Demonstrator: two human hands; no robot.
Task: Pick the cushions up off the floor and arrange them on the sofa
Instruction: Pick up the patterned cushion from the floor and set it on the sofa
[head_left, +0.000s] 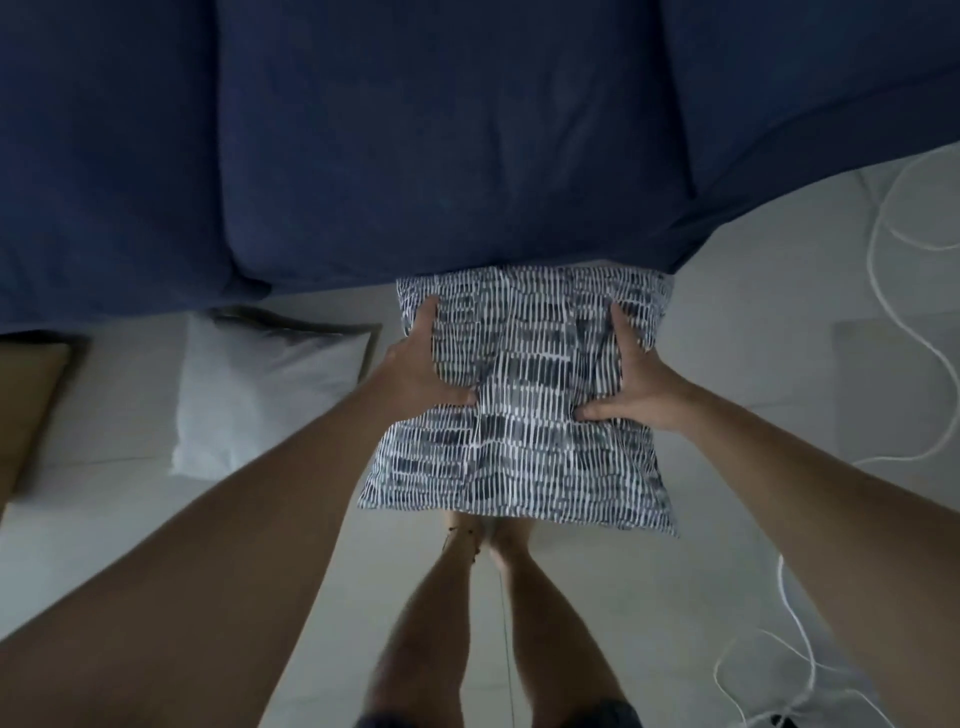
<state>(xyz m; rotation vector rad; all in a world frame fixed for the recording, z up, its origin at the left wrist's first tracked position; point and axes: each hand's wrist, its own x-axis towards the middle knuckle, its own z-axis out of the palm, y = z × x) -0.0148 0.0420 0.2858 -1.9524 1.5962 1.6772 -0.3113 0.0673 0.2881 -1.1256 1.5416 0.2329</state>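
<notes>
Home living room: navy sofa (441, 130) at far side, pale tiled floor (753, 322), loose cushions (260, 395) lying at left.

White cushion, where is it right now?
In the head view, the white cushion lies on the floor left of centre, in front of the blue sofa, between the tan cushion and the held patterned cushion.
</notes>
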